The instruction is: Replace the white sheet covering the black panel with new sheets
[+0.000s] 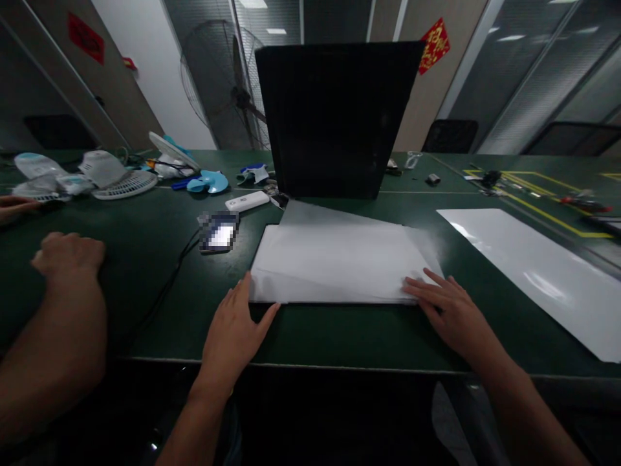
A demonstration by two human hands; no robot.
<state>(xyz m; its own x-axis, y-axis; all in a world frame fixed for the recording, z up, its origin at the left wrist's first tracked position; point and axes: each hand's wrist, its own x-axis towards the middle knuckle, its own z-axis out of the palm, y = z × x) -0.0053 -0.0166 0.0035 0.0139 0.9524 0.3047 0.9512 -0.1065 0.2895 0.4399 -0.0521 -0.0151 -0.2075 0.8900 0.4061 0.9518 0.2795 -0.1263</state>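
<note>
Hands are spread wide at the two near corners of a stack of white sheets [334, 265], which lies flat on the dark green tabletop [349, 333] in front of the person. The left hand [237, 327] has its fingertips at the stack's left edge and its thumb stretched to the near edge, with nothing gripped. The right hand [446, 310] lies palm down with fingers extended, their tips on the sheets by the right corner. The sheets are not quite aligned: one slants out past the far edge, and a dark line shows along the near edge. Left of the stack are a phone [218, 233] with a blurred screen, a black cable [169, 281] and a slim white device [247, 201]. Just behind the stack stands a large black panel [334, 123]. To the right, well apart from the stack, lies a glossy white board [538, 278]. Farther left a co-worker's fist [70, 252] rests on the green surface, and part of another hand [17, 208] shows at the picture's edge. Beyond these are white fan grilles [129, 184] and a light-blue fan blade [208, 182]. In the background stands a big fan [240, 97].
</note>
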